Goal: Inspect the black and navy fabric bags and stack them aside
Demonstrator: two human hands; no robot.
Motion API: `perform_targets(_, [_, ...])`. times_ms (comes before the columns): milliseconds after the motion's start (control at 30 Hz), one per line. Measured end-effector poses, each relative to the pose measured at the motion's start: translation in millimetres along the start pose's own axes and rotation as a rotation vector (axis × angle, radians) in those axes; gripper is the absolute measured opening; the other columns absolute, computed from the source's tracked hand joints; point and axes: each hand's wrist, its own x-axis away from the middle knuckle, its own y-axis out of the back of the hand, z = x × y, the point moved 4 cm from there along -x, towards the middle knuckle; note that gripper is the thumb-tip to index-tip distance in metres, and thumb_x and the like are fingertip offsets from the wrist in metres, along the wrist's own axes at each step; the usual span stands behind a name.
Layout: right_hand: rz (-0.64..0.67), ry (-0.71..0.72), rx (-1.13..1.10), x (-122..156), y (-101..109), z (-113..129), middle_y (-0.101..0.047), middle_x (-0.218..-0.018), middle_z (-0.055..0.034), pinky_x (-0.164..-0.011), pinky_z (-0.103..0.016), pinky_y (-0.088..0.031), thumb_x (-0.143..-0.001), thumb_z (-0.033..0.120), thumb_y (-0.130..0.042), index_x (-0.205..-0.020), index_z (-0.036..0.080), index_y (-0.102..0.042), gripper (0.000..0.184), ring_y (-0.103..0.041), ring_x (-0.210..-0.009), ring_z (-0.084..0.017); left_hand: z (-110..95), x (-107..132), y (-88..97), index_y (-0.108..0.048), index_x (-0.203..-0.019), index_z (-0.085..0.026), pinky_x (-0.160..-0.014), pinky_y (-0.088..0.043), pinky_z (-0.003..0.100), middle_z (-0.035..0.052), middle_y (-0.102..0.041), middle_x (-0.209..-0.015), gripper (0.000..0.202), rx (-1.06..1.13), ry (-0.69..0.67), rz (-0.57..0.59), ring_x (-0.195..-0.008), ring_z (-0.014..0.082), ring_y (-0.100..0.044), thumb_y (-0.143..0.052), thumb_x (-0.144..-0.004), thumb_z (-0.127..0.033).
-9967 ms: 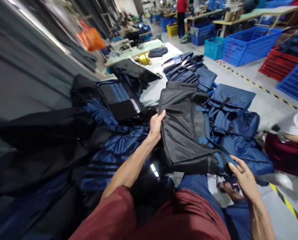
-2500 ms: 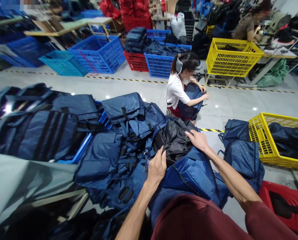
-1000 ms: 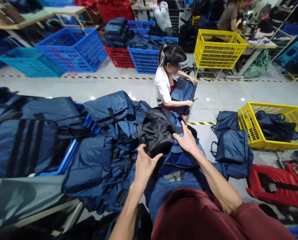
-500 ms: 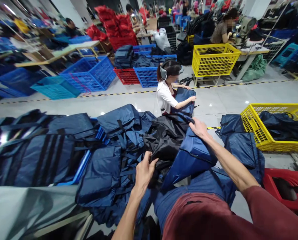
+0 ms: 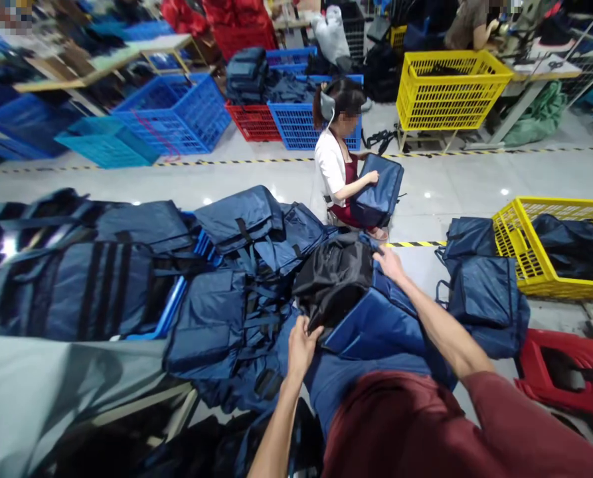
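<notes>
The left hand pinches the near edge of a blue-and-black fabric bag; the right hand clasps its far edge. Between both grips lies this bag, beside blue bags.

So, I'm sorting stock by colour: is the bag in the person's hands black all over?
No: the bag shows a broad blue panel beside its crumpled black fabric.

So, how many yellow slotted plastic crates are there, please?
2 clearly: a rear crate beside the pale table, a nearer crate right of navy fabric bags. A yellow piece behind, partly hidden, may be another.
</notes>
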Motion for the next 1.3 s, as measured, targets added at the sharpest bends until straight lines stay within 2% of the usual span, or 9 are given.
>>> perform_targets(233, [-0.191,0.031,0.006,-12.7,67.4,-34.7,-0.076,-0.089,-0.005,-0.079,-0.031,-0.047,-0.103,0.044,-0.047,-0.127,0.02,-0.073,0.043,-0.067,-0.081,-0.024,-15.3,9.2,28.1,-0.048,-0.091,-0.027,-0.067,-0.041,0.022,-0.0062,-0.051,-0.077,0.034,0.079,-0.001,0.01,-0.067,0.0136,-0.05,-0.07,-0.089,-0.052])
perform_targets(367, [0.026,-0.155,0.105,-2.2,18.5,-37.3,-0.081,-0.118,-0.014,-0.09,-0.034,-0.052,-0.105,0.035,-0.048,-0.131,0.018,-0.073,0.04,-0.073,-0.106,-0.029,-23.0,-4.9,-8.6,-0.046,-0.087,-0.027,-0.066,-0.039,0.023,-0.0073,-0.046,-0.067,0.027,0.013,-0.025,0.099,-0.061,0.0144,-0.05,-0.067,-0.086,-0.043])
perform_targets(500, [0.131,-0.171,0.07,3.3,-32.5,-27.2,-0.082,-0.122,-0.0117,-0.095,-0.034,-0.056,-0.104,0.035,-0.058,-0.134,0.021,-0.074,0.037,-0.076,-0.111,-0.028,-14.6,-12.9,-32.5,-0.044,-0.085,-0.026,-0.066,-0.04,0.024,-0.0064,-0.048,-0.067,0.025,-0.012,-0.06,0.109,-0.061,0.0153,-0.054,-0.068,-0.083,-0.035])
perform_targets(633, [-0.033,-0.121,-0.03,13.9,0.2,-28.7,-0.071,-0.147,-0.0183,-0.116,-0.042,-0.051,-0.11,0.047,-0.051,-0.157,0.016,-0.057,0.057,-0.067,-0.134,-0.028,-1.4,9.2,-29.9,-0.048,-0.092,-0.027,-0.063,-0.036,0.025,-0.0049,-0.055,-0.075,0.022,-0.088,-0.029,0.043,-0.059,0.016,-0.057,-0.068,-0.091,-0.035])
perform_targets(733, [-0.244,0.018,-0.2,62.5,42.9,-21.8,-0.063,-0.157,-0.0194,-0.124,-0.049,-0.048,-0.109,0.056,-0.053,-0.162,0.019,-0.052,0.065,-0.059,-0.145,-0.031,2.2,34.3,-31.9,-0.053,-0.1,-0.026,-0.063,-0.035,0.026,-0.0019,-0.065,-0.082,0.018,-0.192,0.022,0.034,-0.061,0.0174,-0.063,-0.068,-0.097,-0.033])
perform_targets(800, [-0.237,0.115,-0.222,114.7,44.7,-8.0,-0.055,-0.166,-0.0154,-0.129,-0.052,-0.045,-0.105,0.059,-0.06,-0.169,0.027,-0.045,0.073,-0.053,-0.154,-0.032,2.6,48.5,-36.5,-0.055,-0.104,-0.026,-0.062,-0.032,0.027,0.0,-0.068,-0.08,0.016,-0.281,0.036,0.033,-0.059,0.0196,-0.065,-0.068,-0.1,-0.034])
perform_targets(967, [-0.157,0.125,-0.002,205.5,-29.5,15.4,-0.017,-0.187,-0.0131,-0.136,-0.064,-0.033,-0.099,0.039,-0.063,-0.182,0.03,-0.005,0.102,-0.022,-0.172,-0.039,-1.2,71.2,-49.9,-0.06,-0.106,-0.024,-0.06,-0.031,0.027,0.0047,-0.074,-0.078,0.013,-0.383,-0.011,0.051,-0.061,0.023,-0.07,-0.064,-0.105,-0.036])
perform_targets(1133, [-0.246,0.003,0.253,139.3,-48.2,-21.6,-0.004,-0.189,-0.0148,-0.135,-0.066,-0.029,-0.091,0.011,-0.048,-0.182,0.028,-0.009,0.1,-0.015,-0.173,-0.041,-26.2,94.3,-70.5,-0.063,-0.105,-0.025,-0.063,-0.036,0.027,0.0045,-0.077,-0.079,0.007,-0.293,-0.081,0.131,-0.068,0.0243,-0.076,-0.065,-0.102,-0.031])
perform_targets(1300, [-0.11,-0.284,0.348,71.7,-25.4,-84.3,-0.03,-0.179,-0.0253,-0.11,-0.051,-0.057,-0.096,0.014,-0.045,-0.182,0.025,-0.009,0.094,-0.064,-0.14,-0.038,-51.9,122.4,-86.2,-0.065,-0.104,-0.029,-0.071,-0.043,0.03,0.0049,-0.084,-0.098,0.005,-0.126,-0.037,0.14,-0.085,0.0263,-0.081,-0.068,-0.1,-0.026])
